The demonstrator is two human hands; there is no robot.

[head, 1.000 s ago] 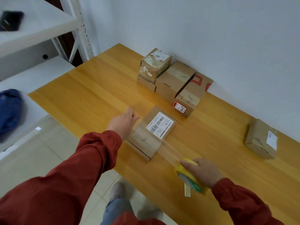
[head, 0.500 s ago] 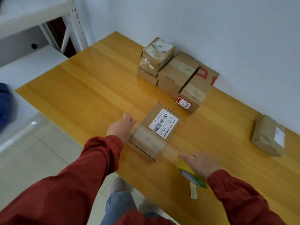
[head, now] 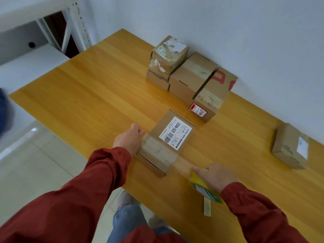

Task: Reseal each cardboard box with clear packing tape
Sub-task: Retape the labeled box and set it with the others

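- Head view is showing the labelled box (head: 168,141) lying flat near the front edge of the worktop (head: 84,102), between the two hands. A strip of clear packing tape (head: 157,153) is stretching across its near half.
- The box is looking light, shallow and stiff, so on this smooth wood it is probably going to slide when the tape pulls. Pressing down on its flat top or bracing one side seems wiser than squeezing it.
- The tape is looking thin and glossy. Slack film is likely to wrinkle or stick to itself, so it is best handled only at its end and by the roll.
- The left hand (head: 128,140) is lying against the box's left side, where the strip begins. Its fingers are hiding behind the back of the hand, so I cannot tell whether they are pinching or pressing.
- The right hand (head: 216,176) is gripping the yellow tape roll (head: 201,185) just right of the box, with the forefinger lying along the top.
- The box's near corner and the roll are sitting close to the front edge, with the floor (head: 43,163) below.
- Bare wood is lying open to the left. The stacked boxes (head: 189,76) by the wall are standing near but apart, and a lone box (head: 291,146) is sitting well to the right.
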